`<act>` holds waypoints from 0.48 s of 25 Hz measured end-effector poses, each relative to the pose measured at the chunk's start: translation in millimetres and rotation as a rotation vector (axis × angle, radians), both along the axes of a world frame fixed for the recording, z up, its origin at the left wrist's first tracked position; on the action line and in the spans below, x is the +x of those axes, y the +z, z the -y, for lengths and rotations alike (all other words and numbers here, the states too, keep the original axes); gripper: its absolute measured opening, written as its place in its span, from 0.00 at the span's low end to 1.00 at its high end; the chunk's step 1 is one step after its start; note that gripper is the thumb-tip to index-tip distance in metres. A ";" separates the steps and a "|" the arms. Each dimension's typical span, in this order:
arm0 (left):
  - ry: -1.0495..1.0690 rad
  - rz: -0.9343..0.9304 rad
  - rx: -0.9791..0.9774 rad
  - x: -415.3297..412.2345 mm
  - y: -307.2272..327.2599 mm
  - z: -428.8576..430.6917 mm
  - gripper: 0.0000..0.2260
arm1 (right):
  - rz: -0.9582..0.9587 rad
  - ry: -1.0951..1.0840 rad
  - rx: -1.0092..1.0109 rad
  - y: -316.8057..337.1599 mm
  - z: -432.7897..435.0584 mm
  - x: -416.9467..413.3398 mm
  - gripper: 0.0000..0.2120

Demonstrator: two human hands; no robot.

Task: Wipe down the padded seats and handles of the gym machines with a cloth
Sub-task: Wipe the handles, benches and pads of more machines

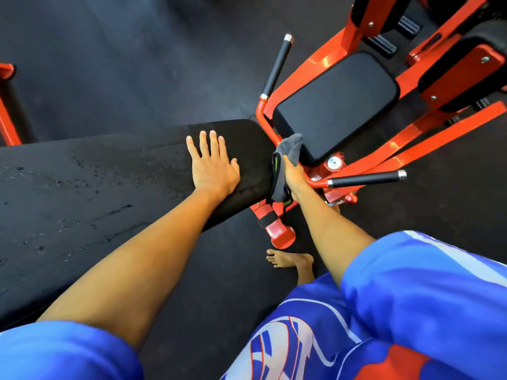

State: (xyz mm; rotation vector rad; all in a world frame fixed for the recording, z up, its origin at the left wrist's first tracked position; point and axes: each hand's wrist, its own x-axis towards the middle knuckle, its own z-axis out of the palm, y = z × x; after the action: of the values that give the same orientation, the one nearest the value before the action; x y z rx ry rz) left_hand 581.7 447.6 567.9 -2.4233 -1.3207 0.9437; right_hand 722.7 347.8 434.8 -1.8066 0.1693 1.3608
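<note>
Blue fabric of your sleeves and shorts fills the bottom of the view, and one bare foot (289, 260) stands on the black rubber floor (109, 64) beside the foot of the red frame (411, 138). Your left hand (212, 163) lies palm down near the narrow end of the long black pad (109, 174), its fingers straight and slightly apart. That pad carries specks and streaks that look like moisture, so you seem to be partway through it. At the pad's end, your right hand (295, 178) has its fingers curled tight round the grey cloth (290, 149). The cloth is bunched against the red tube between the long pad and the square seat pad (337, 105), and its upper fold touches the seat's near corner. Just beside your wrist, the near black handle (365, 179) juts out untouched. The far handle (275, 67), beyond the seat's left edge, is also untouched. You cannot tell from its even surface whether the seat is wiped. By the look of it, the seat, both handles and the pads further back are left to do.
</note>
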 end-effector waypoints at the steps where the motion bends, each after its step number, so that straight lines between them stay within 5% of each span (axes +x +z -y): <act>1: -0.002 -0.004 -0.004 0.5 0.8 -0.6 0.31 | 0.060 -0.008 -0.035 -0.5 -1.0 -5.7 0.35; 8: -0.037 -0.054 -0.004 0.8 1.5 -1.5 0.31 | 0.428 0.043 0.128 89.9 24.3 -112.8 0.35; 12: -0.031 -0.070 -0.054 1.4 9.1 -1.4 0.30 | 0.321 -0.101 0.074 57.2 15.7 -78.2 0.35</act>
State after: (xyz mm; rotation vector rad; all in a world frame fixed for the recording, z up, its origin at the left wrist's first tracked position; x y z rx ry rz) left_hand 583.1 449.0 577.1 -2.4192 -1.2463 1.0596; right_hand 644.5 332.1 491.9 -1.8996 0.0373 0.9791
